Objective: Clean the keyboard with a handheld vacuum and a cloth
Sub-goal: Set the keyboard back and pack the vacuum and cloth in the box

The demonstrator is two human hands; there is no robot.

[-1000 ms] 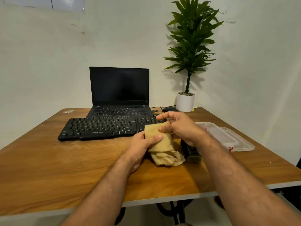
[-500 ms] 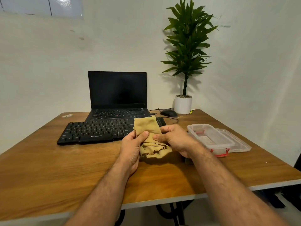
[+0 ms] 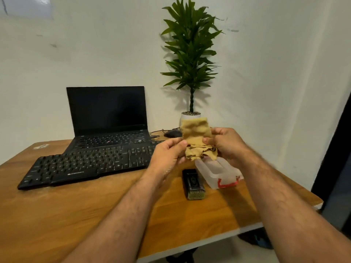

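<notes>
Wooden table [image 3: 57, 215], keyboard [image 3: 85, 166] lying crosswise

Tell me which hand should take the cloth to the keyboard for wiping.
Left, probably. Both hands, left and right, grip the tan cloth above the table. The keyboard lies to the left, right beside the left hand, so the right would have to cross over.

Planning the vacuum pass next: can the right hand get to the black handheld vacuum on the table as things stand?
Probably not yet: the right hand and left hand both grip the cloth. The vacuum lies unobstructed on the table just below them.
</notes>
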